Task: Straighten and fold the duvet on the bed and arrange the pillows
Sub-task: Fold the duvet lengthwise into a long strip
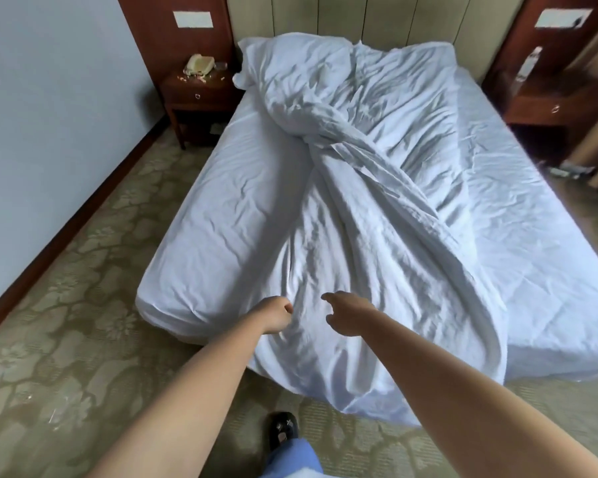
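Hands: left hand (277, 313) grips duvet (359, 201), right hand (349, 313) loosely curled above it, nightstand (201, 91) beyond.

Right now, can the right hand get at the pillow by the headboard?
Probably not. The right hand hovers over the duvet at the foot end; the pillow lies at the far head end, the whole bed between.

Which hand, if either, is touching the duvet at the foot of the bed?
Left hand: touching; the head view shows its curled fingers gripping the duvet. Right hand: cannot tell.

Creased matt white cloth duvet (359, 208); glossy wooden nightstand (201, 94).
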{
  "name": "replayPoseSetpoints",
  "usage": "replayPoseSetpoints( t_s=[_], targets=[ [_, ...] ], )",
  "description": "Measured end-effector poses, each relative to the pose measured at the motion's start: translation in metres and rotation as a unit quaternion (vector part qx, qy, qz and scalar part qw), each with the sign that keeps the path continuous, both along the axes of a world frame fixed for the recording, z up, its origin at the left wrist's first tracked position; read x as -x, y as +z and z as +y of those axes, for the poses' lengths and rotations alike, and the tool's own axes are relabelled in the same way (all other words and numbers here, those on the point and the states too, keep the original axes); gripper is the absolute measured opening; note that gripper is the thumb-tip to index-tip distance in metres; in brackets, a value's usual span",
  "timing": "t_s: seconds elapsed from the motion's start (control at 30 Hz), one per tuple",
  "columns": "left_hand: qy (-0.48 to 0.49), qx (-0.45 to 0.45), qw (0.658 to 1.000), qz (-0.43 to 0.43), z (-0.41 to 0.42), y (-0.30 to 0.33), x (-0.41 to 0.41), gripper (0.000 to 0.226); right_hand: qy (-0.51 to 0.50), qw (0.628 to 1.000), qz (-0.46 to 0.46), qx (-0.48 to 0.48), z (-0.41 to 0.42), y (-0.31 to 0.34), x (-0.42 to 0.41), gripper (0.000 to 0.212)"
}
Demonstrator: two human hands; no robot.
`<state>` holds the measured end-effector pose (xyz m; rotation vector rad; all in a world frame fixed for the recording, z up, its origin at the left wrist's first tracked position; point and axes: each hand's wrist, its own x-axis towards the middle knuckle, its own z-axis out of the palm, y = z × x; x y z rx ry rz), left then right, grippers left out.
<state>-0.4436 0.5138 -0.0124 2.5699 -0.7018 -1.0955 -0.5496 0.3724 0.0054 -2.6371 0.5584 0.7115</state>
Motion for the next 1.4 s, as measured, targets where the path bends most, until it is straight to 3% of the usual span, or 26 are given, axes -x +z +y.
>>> replayPoseSetpoints(
  t_s=[0.33, 0.67, 0.9, 1.0, 1.4],
  targets=[
    [-0.11, 0.047, 0.992, -0.042, -0.087, 0.044, -0.082, 0.033, -0.099, 0.994, -0.034, 0.044, -0.052, 0.043, -0.055, 0.057],
    [-0.185, 0.032, 0.982, -0.038, -0.154, 0.047, -0.07, 0.038, -0.119, 0.989, -0.04, 0.078, -0.111, 0.041, -0.036, 0.053],
    [-0.138, 0.039, 0.989, -0.048, -0.223, 0.052, -0.038, 0.027, -0.106, 0.989, -0.07, 0.072, -0.191, 0.042, -0.004, 0.054],
    [-0.095, 0.035, 0.994, -0.04, -0.254, 0.051, -0.016, 0.039, -0.098, 0.99, -0.079, 0.064, -0.232, 0.036, 0.01, 0.052],
    [-0.017, 0.002, 1.0, 0.003, -0.338, 0.027, 0.003, 0.046, -0.063, 0.996, -0.061, 0.013, -0.341, 0.007, 0.003, 0.047]
  ],
)
